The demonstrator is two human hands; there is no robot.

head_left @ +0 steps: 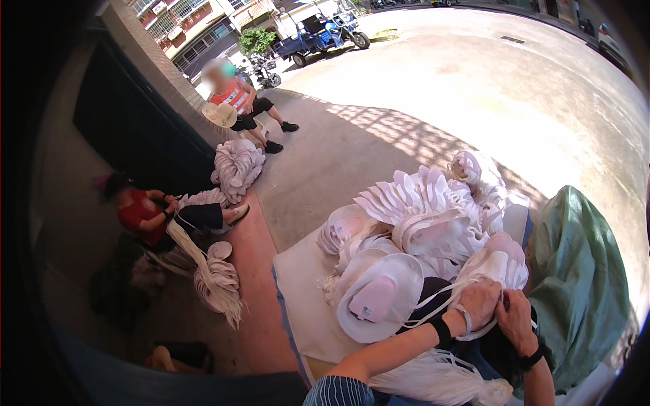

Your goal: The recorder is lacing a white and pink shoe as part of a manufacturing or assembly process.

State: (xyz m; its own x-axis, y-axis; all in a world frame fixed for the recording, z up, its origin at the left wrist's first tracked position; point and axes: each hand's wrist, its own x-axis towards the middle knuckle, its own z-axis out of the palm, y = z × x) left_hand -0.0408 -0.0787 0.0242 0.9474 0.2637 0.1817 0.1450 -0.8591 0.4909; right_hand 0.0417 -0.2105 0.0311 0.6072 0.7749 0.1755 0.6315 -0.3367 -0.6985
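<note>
On my lap sits a stack of white shoe uppers with pale pink linings, its front end turned toward me. My left hand is closed at the near end of the stack, with white laces trailing off beside it. Close against it, my right hand pinches a thin white lace at the front of the upper; the fingertips partly hide it. A thick bundle of loose white laces lies across my lap below my forearms. Just left of my hands rests a round coil of uppers.
More uppers are heaped on a cloth-covered surface ahead. A green sack stands at my right. On the left, a seated person in red works beside more stacks. Farther off sits another person; a blue three-wheeler is parked beyond.
</note>
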